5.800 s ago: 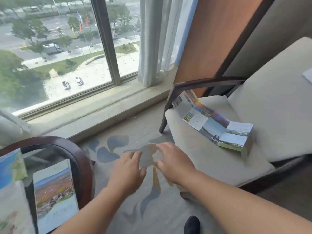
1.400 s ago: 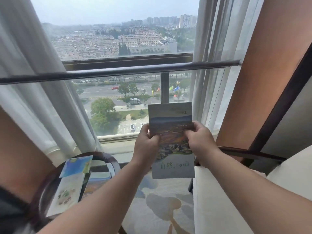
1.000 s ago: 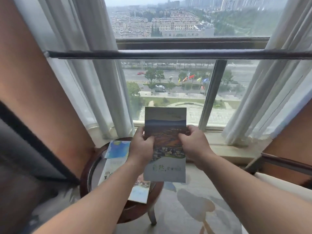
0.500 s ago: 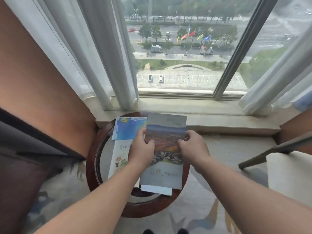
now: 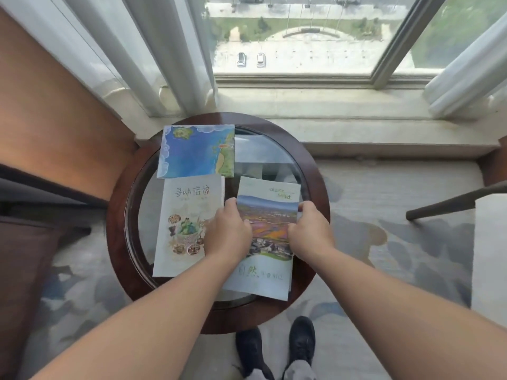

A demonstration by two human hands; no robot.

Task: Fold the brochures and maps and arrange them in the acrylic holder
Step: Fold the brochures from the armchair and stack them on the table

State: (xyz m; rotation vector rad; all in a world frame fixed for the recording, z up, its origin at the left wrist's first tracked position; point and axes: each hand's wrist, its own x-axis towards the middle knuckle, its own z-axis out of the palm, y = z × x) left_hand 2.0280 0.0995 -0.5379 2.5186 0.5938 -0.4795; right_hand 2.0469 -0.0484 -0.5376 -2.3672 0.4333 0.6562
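The folded brochure (image 5: 267, 215), with a landscape photo on its cover, is at the right side of the round glass surface (image 5: 315, 171). Its near end reaches over the dark wooden rim. The left grip (image 5: 227, 234) pinches its left edge and the right grip (image 5: 310, 231) pinches its right edge, each closed on the paper with curled fingers. I cannot tell if the brochure already rests on the glass or is just above it. Just beside it on the left lies a food brochure (image 5: 186, 229), and on the far side of that one lies a blue map (image 5: 196, 152). The acrylic holder is not in view.

Some things could go wrong from here, I think. The glass looks smooth and the near end overhangs the rim, so a careless release may let the brochure slide toward the floor. The folded paper may also spring open when both grips let go, if the creases are not pressed well. The left grip lies partly over the food brochure and may drag it out of place when it moves away.
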